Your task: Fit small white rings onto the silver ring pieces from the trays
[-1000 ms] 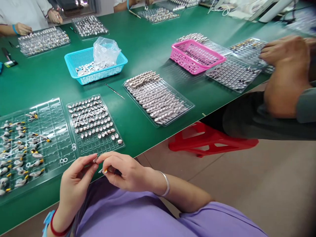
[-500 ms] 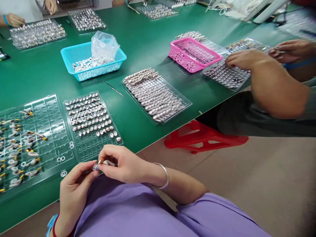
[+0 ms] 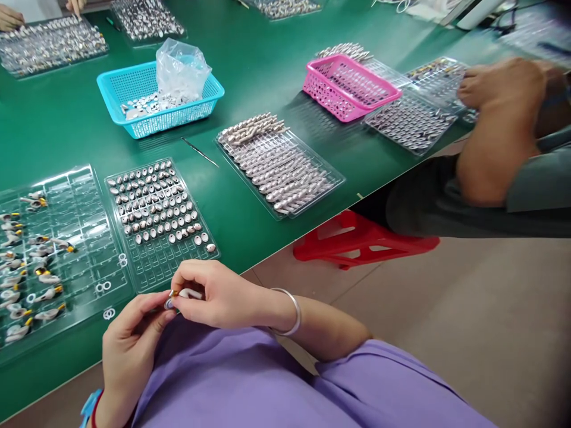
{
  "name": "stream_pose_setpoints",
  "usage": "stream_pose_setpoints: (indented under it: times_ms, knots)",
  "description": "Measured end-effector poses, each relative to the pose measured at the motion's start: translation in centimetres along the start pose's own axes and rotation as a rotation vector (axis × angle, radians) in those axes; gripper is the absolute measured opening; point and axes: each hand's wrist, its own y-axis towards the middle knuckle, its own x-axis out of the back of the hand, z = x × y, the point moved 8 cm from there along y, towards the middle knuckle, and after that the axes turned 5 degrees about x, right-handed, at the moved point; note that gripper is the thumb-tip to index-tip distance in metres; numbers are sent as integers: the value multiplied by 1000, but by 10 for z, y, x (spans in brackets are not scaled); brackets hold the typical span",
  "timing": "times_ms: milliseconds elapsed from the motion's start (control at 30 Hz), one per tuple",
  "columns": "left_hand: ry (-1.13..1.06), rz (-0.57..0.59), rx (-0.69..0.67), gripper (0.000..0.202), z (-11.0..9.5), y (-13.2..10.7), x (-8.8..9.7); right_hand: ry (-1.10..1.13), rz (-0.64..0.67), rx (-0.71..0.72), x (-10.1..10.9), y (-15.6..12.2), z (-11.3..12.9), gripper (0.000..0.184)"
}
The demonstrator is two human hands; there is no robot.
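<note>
Close to my lap at the table edge, my left hand (image 3: 136, 333) pinches a small round earbud part (image 3: 169, 304) between thumb and fingertips. My right hand (image 3: 218, 294) is closed on a white earbud housing (image 3: 191, 293) with a gold-coloured end, and its fingertips meet the left hand's at the round part. Just beyond them lies a clear tray (image 3: 154, 270) with rows of small earbud shells (image 3: 156, 205). To its left, a larger clear tray (image 3: 96, 238) carries earbud housings with gold tips (image 3: 47, 276) and a few white rings (image 3: 103, 286).
A blue basket (image 3: 115, 80) holds white pieces and a plastic bag. Tweezers (image 3: 199, 151) lie before it. A tray of white stems (image 3: 285, 169) and a pink basket (image 3: 352, 110) stand rightward. A co-worker's arm (image 3: 495, 119) is at right, above a red stool (image 3: 366, 241).
The view has shifted slightly, so things sit a little further left and higher. My hands keep their hold on the parts. The co-worker's near hand has moved right, off the tray.
</note>
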Motion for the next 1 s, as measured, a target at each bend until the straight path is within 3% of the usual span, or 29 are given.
stream_pose_setpoints:
  times_ms: [400,633,800,900,1000]
  knots:
    - [126,3,-132,28,-8,-6,0,-64,5,80,-1,-1,6,10]
    - [280,-211,-188,35,1,-23,13,-72,-28,88,0,-1,10,12]
    - [174,-241,-219,38,-5,-24,13,187,49,-67,-8,3,-8,10]
    - [75,-246,-236,40,-13,-23,12,420,123,-158,-20,2,-21,19]
    - [18,-266,-185,37,-18,-18,11,553,104,-220,-27,2,-28,25]
